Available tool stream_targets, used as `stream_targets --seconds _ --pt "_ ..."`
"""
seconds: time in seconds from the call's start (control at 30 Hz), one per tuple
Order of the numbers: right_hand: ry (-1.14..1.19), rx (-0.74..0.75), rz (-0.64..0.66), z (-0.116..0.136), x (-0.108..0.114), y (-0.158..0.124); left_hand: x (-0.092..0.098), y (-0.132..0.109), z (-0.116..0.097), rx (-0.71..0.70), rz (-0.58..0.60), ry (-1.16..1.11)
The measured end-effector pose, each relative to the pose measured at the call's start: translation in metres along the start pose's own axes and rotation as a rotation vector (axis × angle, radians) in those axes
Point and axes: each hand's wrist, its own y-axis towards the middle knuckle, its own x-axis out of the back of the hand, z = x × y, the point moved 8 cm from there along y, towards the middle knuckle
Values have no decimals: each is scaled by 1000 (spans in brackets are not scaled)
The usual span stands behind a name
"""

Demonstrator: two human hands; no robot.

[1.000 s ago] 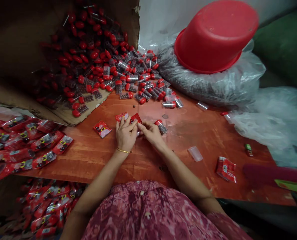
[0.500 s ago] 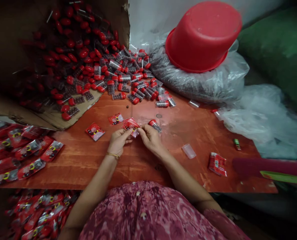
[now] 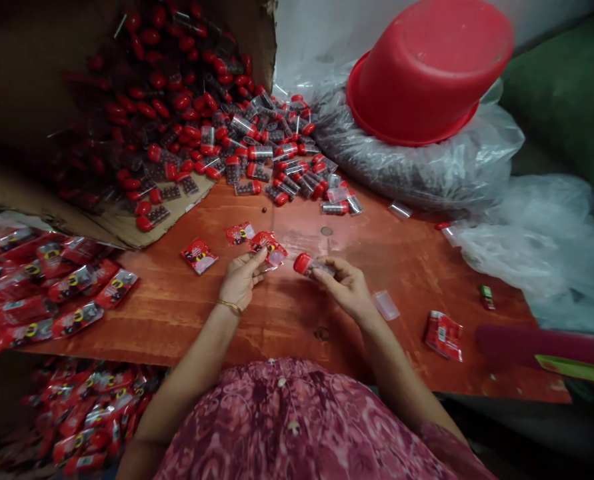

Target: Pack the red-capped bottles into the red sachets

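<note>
Between the thumb and fingers of my left hand (image 3: 241,280) is a small red printed plastic packet (image 3: 275,252) with a clear window. My right hand (image 3: 347,288) grips a clear tube with a red cap (image 3: 304,263) and dark beads inside; the cap points left toward the packet, a short gap away. Left of my left hand, a stack of red printed packets (image 3: 199,257) lies on the table. Another red packet (image 3: 240,233) lies just behind the held one. A clear plastic cup (image 3: 387,305) rests by my right wrist.
A cardboard box (image 3: 187,212) spills many red-capped tubes (image 3: 261,153) onto the orange table (image 3: 187,327). Filled packets (image 3: 77,290) pile at left, more below. A red tub (image 3: 427,73) sits on a bulging plastic bag (image 3: 417,167). A red packet (image 3: 444,335) lies at right.
My right hand has left the packet, moved right and picked up the red-capped tube from the table. My left hand still holds the packet. The whole view has shifted slightly.
</note>
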Motion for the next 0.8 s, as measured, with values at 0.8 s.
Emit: stream_targets --seconds 0.8 --pt "307 -95 -149 11 -43 1 -17 -5 3 -144 36 -58"
